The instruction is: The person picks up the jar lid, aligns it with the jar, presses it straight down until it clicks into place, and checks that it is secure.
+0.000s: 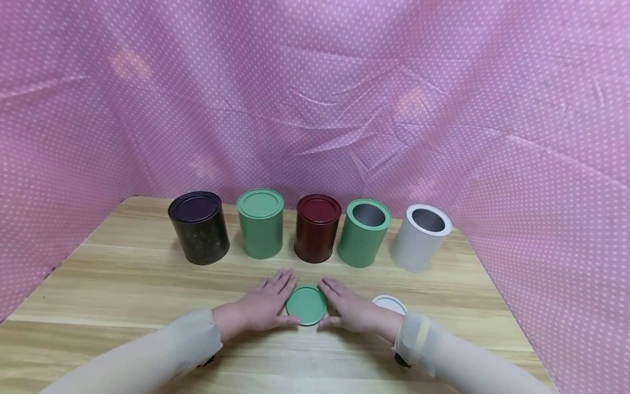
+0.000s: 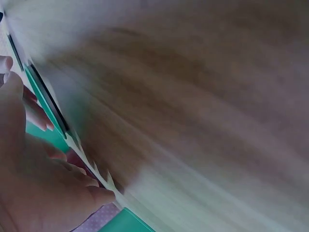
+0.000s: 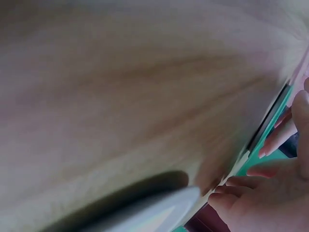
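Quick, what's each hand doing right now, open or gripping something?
Left hand: open, beside the loose green lid.
Right hand: open, on the lid's other side.

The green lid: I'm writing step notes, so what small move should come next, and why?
Probably close the right hand gently on the green lid: it lies on the wooden table with the left hand at its other side, neither hand's fingers curled round it, and one green can stands uncovered.
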The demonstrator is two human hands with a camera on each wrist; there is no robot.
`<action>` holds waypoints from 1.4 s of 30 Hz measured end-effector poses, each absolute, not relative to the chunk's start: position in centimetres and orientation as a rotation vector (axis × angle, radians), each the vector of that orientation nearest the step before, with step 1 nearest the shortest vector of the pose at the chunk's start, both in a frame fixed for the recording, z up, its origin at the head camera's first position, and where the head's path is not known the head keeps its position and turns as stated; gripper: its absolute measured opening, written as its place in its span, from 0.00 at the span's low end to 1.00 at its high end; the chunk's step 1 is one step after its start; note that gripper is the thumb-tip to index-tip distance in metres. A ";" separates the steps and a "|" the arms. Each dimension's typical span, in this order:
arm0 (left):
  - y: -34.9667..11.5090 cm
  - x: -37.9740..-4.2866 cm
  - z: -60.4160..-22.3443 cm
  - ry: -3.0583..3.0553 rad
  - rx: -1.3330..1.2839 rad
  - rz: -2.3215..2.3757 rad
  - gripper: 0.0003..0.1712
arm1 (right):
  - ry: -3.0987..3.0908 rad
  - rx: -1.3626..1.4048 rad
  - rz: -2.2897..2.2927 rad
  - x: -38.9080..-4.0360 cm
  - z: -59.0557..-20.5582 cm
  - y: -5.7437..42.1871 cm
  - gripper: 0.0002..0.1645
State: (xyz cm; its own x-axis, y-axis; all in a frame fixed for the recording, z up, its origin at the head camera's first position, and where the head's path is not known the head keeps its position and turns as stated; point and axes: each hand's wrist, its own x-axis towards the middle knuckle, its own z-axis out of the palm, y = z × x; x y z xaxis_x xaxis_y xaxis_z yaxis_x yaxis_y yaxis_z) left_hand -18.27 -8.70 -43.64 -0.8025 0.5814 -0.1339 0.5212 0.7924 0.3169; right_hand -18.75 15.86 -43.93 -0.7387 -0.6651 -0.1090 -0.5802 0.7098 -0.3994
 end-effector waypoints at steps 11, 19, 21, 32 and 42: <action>-8.6 -17.9 -44.5 2.753 0.863 0.312 0.56 | 2.676 -0.952 -0.458 -18.4 -44.3 16.1 0.54; -8.1 -17.5 -44.6 2.768 0.862 0.343 0.53 | 2.696 -0.933 -0.500 -18.3 -44.7 16.4 0.50; -8.0 -17.4 -44.4 2.774 0.863 0.339 0.53 | 2.705 -0.926 -0.524 -18.3 -44.8 16.4 0.49; -7.6 -17.2 -43.8 2.773 0.843 0.306 0.51 | 2.707 -0.859 -0.634 -17.8 -45.0 16.0 0.49; -7.7 -17.3 -43.3 2.807 0.875 0.326 0.49 | 2.699 -0.842 -0.678 -17.7 -44.6 15.8 0.49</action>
State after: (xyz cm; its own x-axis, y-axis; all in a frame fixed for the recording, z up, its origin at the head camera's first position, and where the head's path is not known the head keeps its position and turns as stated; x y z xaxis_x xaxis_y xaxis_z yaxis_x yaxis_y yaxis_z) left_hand -17.32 -7.69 -43.34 -0.8096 0.5769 -0.1084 0.5367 0.8023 0.2613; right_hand -17.68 15.80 -44.64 -0.8072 -0.5846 -0.0818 -0.4765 0.7271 -0.4942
